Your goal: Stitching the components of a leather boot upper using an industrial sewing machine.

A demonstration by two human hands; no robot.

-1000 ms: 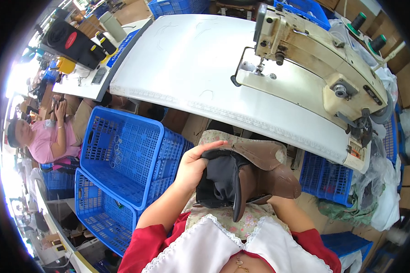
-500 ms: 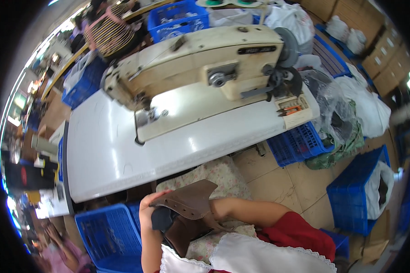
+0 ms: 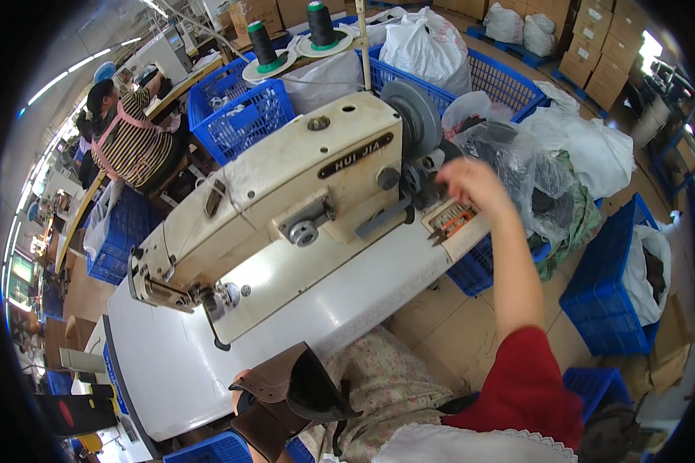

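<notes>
My left hand (image 3: 237,397), mostly hidden, grips a brown leather shoe upper (image 3: 276,376) over my lap at the table's front edge. The upper has a row of punched holes, a dark inner side and a dark strap hanging down. My right hand (image 3: 475,187) is raised at the right end of the cream sewing machine (image 3: 274,193), its fingers apart and slightly blurred. It is beside the small winding parts below the grey handwheel (image 3: 413,116); contact cannot be made out. Orange-handled thread snips (image 3: 454,225) lie in a small tray just under that hand.
The white table (image 3: 177,370) carries the machine; two dark thread cones (image 3: 323,31) stand behind it. Blue crates (image 3: 239,116) and white bags (image 3: 425,50) crowd the back and right. Another blue crate (image 3: 610,270) stands on the tiled floor. A person in stripes (image 3: 131,139) sits far left.
My right hand has left the leather upper and reached up and right to the machine's end. The left hand still holds the upper, now turned. The view has shifted.
</notes>
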